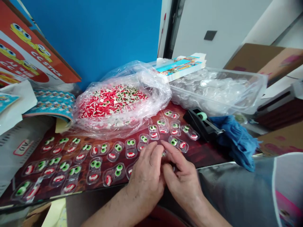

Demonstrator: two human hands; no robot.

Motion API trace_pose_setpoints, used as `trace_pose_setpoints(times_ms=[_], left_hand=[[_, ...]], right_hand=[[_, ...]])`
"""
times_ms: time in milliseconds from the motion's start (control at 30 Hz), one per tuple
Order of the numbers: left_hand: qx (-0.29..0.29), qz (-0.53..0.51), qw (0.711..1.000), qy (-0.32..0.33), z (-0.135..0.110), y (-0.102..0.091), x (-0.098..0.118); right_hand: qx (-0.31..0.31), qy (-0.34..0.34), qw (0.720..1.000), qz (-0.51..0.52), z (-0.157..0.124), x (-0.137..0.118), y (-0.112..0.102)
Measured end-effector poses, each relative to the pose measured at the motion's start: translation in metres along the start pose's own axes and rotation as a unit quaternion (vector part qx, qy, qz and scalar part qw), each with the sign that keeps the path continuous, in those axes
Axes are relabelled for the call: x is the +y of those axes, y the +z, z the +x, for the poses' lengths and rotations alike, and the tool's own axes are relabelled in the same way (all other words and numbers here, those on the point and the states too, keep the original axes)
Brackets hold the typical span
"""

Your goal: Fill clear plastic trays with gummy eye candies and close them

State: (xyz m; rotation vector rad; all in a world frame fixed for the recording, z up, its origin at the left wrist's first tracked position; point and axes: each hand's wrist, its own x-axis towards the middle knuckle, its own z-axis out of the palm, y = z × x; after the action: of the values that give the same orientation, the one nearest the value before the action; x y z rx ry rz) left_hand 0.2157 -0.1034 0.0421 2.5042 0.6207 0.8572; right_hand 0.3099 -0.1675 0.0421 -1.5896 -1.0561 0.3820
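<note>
My left hand (146, 171) and my right hand (180, 175) meet at the table's near edge, fingers bent and pressed together over a small clear blister piece (163, 154) that is mostly hidden between them. Around them lie several clear blister packs (94, 170) on the dark red tabletop (205, 151), each with green eye candies and a red mouth candy. Behind them, an open clear plastic bag (118, 101) is heaped with red, white and green candies.
A clear bin of empty blister shells (217, 90) stands at the back right, with a printed box (181, 66) on its rim. A black tape dispenser (201, 124) and blue cloth (236, 142) lie right. Printed cartons (28, 53) and sheets pile left.
</note>
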Motion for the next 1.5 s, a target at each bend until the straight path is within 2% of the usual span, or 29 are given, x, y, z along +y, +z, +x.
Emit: trace_pose_setpoints(times_ms=[100,200,233,300,400,467,567,667,767,800,833,867,900,967,1033,1067,1100,1200,1300,1400,1500], left_hand=[[0.008,-0.025,1.0,0.016,0.001,0.002,-0.004],[0.011,-0.087,0.996,0.007,0.003,0.003,-0.005],[0.013,-0.117,0.993,-0.019,0.005,0.003,-0.005],[0.041,-0.198,0.972,-0.117,0.012,0.004,-0.007],[0.093,-0.306,0.901,-0.292,0.036,0.01,-0.02],[0.091,-0.311,0.881,-0.346,0.059,0.02,-0.036],[0.079,-0.278,0.891,-0.35,0.094,0.038,-0.063],[0.074,-0.244,0.91,-0.327,0.111,0.046,-0.072],[0.081,-0.211,0.939,-0.258,0.092,0.036,-0.051],[0.075,-0.194,0.958,-0.199,0.079,0.03,-0.039],[0.047,-0.197,0.966,-0.158,0.065,0.025,-0.027],[0.011,-0.223,0.964,-0.147,0.052,0.02,-0.016],[-0.048,-0.268,0.948,-0.168,0.039,0.017,-0.006],[-0.117,-0.36,0.88,-0.286,0.022,0.014,0.006],[-0.129,-0.42,0.81,-0.387,0.015,0.014,0.007],[-0.119,-0.434,0.793,-0.411,0.015,0.013,0.006],[-0.106,-0.44,0.787,-0.418,0.015,0.012,0.004],[-0.065,-0.437,0.802,-0.402,0.019,0.008,0.002],[-0.05,-0.45,0.802,-0.39,0.018,0.007,0.005],[-0.062,-0.471,0.794,-0.378,0.013,0.006,0.01],[-0.069,-0.473,0.804,-0.354,0.008,0.005,0.011]], right_hand=[[-0.009,0.032,0.999,0.03,-0.002,0.0,0.0],[0.015,0.069,0.993,0.089,-0.001,0.003,0.0],[0.022,0.083,0.991,0.104,0.0,0.004,-0.001],[0.039,0.1,0.988,0.109,0.006,0.01,-0.009],[0.106,0.112,0.987,0.045,0.019,0.02,-0.035],[0.167,0.133,0.977,-0.001,0.026,0.027,-0.058],[0.21,0.185,0.96,0.008,0.031,0.034,-0.086],[0.198,0.22,0.952,0.073,0.026,0.04,-0.098],[0.18,0.222,0.953,0.098,0.02,0.04,-0.094],[0.172,0.215,0.956,0.099,0.018,0.038,-0.089],[0.158,0.205,0.96,0.103,0.016,0.035,-0.084],[0.139,0.193,0.965,0.111,0.014,0.031,-0.077],[0.116,0.183,0.968,0.124,0.013,0.026,-0.07],[0.064,0.173,0.97,0.158,0.011,0.016,-0.056],[0.024,0.178,0.964,0.197,0.009,0.009,-0.046],[0.014,0.183,0.959,0.216,0.009,0.008,-0.043],[0.007,0.189,0.953,0.236,0.008,0.008,-0.041],[-0.013,0.206,0.932,0.297,0.005,0.012,-0.039],[-0.023,0.196,0.919,0.341,0.001,0.016,-0.037],[-0.056,0.178,0.921,0.342,-0.002,0.015,-0.031],[-0.093,0.157,0.933,0.31,-0.006,0.009,-0.027]])
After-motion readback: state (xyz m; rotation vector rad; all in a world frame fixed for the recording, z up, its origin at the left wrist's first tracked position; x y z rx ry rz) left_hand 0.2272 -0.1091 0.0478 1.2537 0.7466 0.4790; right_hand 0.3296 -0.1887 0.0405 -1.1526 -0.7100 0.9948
